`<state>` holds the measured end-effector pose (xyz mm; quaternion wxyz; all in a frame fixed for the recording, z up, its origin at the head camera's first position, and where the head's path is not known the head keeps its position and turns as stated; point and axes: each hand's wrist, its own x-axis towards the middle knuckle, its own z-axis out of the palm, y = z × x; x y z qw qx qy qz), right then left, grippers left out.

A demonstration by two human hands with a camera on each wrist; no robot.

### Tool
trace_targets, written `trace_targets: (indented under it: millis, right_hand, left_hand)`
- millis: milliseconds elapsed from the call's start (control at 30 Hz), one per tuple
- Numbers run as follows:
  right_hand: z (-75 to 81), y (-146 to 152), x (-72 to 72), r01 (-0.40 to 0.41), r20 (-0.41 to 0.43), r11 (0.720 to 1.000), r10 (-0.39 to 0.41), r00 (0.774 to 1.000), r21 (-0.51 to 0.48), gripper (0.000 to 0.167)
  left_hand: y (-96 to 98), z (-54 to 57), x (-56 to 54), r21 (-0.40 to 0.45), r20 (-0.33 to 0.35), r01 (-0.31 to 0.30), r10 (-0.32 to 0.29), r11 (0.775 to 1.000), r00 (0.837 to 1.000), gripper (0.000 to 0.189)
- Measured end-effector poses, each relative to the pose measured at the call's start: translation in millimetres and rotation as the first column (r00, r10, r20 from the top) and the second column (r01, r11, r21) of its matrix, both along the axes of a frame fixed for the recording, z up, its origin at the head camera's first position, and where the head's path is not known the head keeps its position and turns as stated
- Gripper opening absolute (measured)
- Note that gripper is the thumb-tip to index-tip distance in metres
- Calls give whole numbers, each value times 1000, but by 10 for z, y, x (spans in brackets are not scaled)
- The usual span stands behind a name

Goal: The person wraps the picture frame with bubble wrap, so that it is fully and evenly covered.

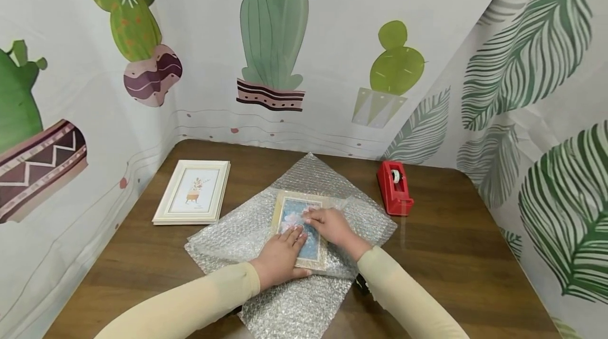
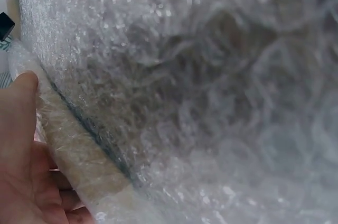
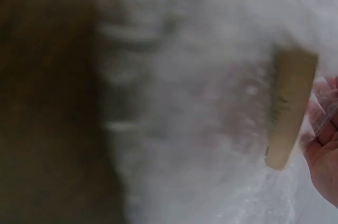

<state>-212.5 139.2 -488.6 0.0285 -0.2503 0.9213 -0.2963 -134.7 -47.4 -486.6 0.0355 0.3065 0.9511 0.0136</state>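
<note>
Left hand point(image 1: 280, 257) spread, resting on picture frame point(image 1: 312, 248); right hand point(image 1: 334, 227) pinches bubble wrap point(image 1: 294, 304) over frame's right side.

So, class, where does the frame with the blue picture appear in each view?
Head: the frame lies just below the view's centre.
Left wrist: its tan edge slants across the lower left.
Right wrist: its tan edge stands near the right side.
Shared landmark: the bubble wrap.

Looks like a small packing nook! Cactus-print cloth point(image 1: 209, 38) walls in the worktop point(image 1: 451, 260), and there's bubble wrap point(image 1: 294, 307), a tape dispenser point(image 1: 393, 194).
</note>
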Motion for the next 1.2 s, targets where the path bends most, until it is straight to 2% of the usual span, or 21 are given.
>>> trace_targets:
  millis: [200, 300, 600, 800, 933, 1067, 1200]
  right_hand:
    - [-50, -24, 37, 13, -45, 999, -11, 999, 46, 23]
    - [-69, -34, 52, 14, -39, 998, -11, 999, 62, 24]
    - [-84, -33, 61, -30, -108, 986, 48, 993, 163, 27]
    - [-40, 2, 120, -74, -78, 966, 96, 992, 249, 34]
    - [-30, 19, 151, -102, -72, 954, 127, 989, 282, 37]
    - [-37, 27, 173, -138, -69, 939, 167, 983, 314, 40]
    - [-36, 38, 191, -145, -39, 936, 166, 985, 321, 42]
  left_hand:
    - [-6, -3, -17, -8, 27, 5, -5, 1000, 1000, 84]
    - [-13, -12, -15, -12, 27, 8, -8, 1000, 1000, 83]
    - [-25, -33, 14, -36, -44, 14, -15, 999, 999, 83]
    - [-17, -57, 20, -29, -52, 28, -29, 999, 998, 82]
    - [-22, -61, -9, -1, -54, 58, -58, 998, 997, 85]
    - [-47, -130, -58, 78, -151, 112, -99, 991, 984, 84]
    - [-56, -226, -83, 170, -325, 150, -89, 974, 942, 82]
